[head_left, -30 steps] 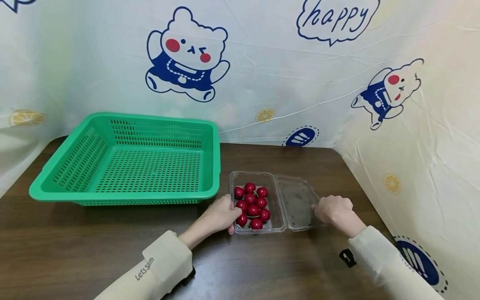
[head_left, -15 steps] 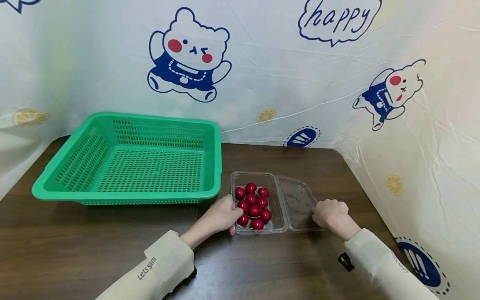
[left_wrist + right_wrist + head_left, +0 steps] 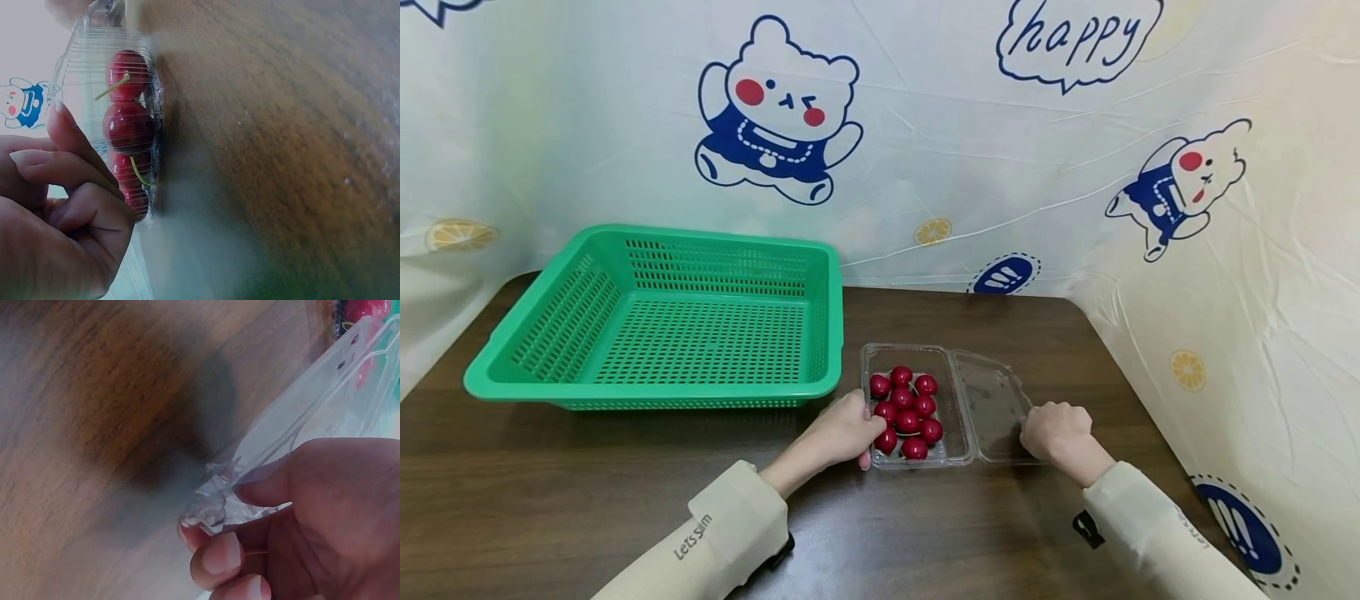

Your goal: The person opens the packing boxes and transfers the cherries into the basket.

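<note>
A clear plastic fruit box (image 3: pixel 953 433) lies on the table with several red cherries (image 3: pixel 907 422) inside. Its hinged lid (image 3: pixel 992 404) is spread out to the right. My left hand (image 3: pixel 842 427) grips the box's left wall, thumb over the rim; in the left wrist view its fingers (image 3: pixel 81 194) are bent beside the wall, with green-stemmed cherries showing through. At the lid's outer edge, my right hand (image 3: pixel 1060 435) pinches the plastic. The right wrist view shows the thumb (image 3: pixel 269 486) and curled fingers around a crumpled-looking corner of the lid (image 3: pixel 215 503).
Left of the box stands a large green plastic basket (image 3: pixel 700 390) with slotted walls and nothing in it. The brown wooden table (image 3: pixel 925 533) runs up to a printed cloth (image 3: pixel 925 125) at the back and right side.
My right hand has shifted slightly left, toward the box, while at the lid's edge. The left hand, box and cherries stay put; the whole view moved slightly at first.
</note>
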Motion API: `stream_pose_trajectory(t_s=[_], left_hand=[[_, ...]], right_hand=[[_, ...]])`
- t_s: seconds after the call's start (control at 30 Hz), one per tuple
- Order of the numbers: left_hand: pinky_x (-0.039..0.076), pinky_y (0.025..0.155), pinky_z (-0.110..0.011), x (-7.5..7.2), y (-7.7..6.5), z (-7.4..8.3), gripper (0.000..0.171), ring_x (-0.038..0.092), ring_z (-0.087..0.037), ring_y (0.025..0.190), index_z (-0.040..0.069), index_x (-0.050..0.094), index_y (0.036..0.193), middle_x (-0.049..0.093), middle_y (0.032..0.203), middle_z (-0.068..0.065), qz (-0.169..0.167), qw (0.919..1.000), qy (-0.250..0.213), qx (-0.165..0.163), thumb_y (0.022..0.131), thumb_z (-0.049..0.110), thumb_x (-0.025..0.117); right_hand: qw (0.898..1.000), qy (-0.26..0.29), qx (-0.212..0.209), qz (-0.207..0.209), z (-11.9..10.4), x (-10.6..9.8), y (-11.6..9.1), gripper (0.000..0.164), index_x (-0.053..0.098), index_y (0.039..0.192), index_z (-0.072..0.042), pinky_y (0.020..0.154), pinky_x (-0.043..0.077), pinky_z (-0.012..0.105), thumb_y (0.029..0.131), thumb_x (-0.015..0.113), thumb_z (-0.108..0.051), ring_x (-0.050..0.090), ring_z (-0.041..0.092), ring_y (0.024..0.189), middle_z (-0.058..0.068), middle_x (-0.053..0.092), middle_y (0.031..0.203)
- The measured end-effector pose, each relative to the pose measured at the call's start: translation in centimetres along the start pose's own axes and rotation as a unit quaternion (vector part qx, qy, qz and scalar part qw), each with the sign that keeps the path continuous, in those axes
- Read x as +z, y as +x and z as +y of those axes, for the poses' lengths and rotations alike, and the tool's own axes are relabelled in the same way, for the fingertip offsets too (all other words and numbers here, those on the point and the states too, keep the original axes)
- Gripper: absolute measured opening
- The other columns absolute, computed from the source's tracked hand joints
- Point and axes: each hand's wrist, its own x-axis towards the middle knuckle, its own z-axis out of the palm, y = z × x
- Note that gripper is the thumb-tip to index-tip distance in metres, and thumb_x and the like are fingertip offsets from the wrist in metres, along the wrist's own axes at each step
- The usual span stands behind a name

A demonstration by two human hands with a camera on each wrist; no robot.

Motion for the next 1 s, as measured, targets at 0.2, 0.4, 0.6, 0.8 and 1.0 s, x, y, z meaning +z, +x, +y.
stream_pose_trajectory(t_s=[0.2,0.4,0.6,0.8,1.0], left_hand=[[0.032,0.043,-0.024,0.0,-0.1,-0.2,0.008,0.064,-0.023,0.048,0.003,0.051,0.078,0.054,0.04,0.001,0.005,1.0,-0.001,-0.002,0.084,0.009,0.05],[0.032,0.043,-0.025,-0.1,-0.4,-0.2,0.008,0.062,-0.02,0.047,0.003,0.051,0.078,0.054,0.04,0.001,0.007,1.0,0.0,-0.006,0.084,0.009,0.05],[0.031,0.042,-0.024,-0.2,-0.5,-0.1,0.01,0.063,-0.021,0.047,0.003,0.05,0.077,0.053,0.04,0.001,0.008,0.9999,-0.004,-0.008,0.085,0.009,0.05],[0.032,0.042,-0.025,0.0,-0.4,-0.1,0.011,0.064,-0.022,0.047,0.003,0.05,0.078,0.054,0.041,0.0,0.002,1.0,-0.009,-0.002,0.086,0.01,0.05],[0.033,0.043,-0.025,0.1,-0.3,0.0,0.01,0.064,-0.02,0.048,0.003,0.05,0.079,0.054,0.042,0.0,0.0,1.0,-0.004,-0.007,0.086,0.011,0.05]], right_hand=[[1.0,-0.004,-0.006,-0.001,-0.3,-0.1,0.1,0.037,0.063,0.066,-0.006,0.047,0.039,0.035,0.095,0.046,-0.019,0.051,0.021,0.055,0.011,0.06,0.065],[1.0,-0.016,-0.012,0.003,-0.6,-0.1,0.2,0.035,0.058,0.059,-0.008,0.047,0.037,0.035,0.092,0.049,-0.016,0.047,0.02,0.055,0.009,0.056,0.061],[1.0,-0.015,-0.014,0.001,-0.8,-0.2,0.2,0.035,0.059,0.059,-0.008,0.047,0.039,0.036,0.092,0.049,-0.016,0.048,0.021,0.055,0.01,0.057,0.062],[1.0,0.004,-0.007,0.009,-0.5,-0.6,0.2,0.038,0.06,0.059,-0.008,0.047,0.041,0.036,0.093,0.053,-0.024,0.053,0.023,0.054,0.011,0.06,0.062],[0.998,0.013,-0.012,0.063,-0.3,-1.4,0.5,0.046,0.058,0.056,-0.007,0.047,0.045,0.041,0.093,0.054,-0.035,0.057,0.027,0.054,0.013,0.064,0.062]])
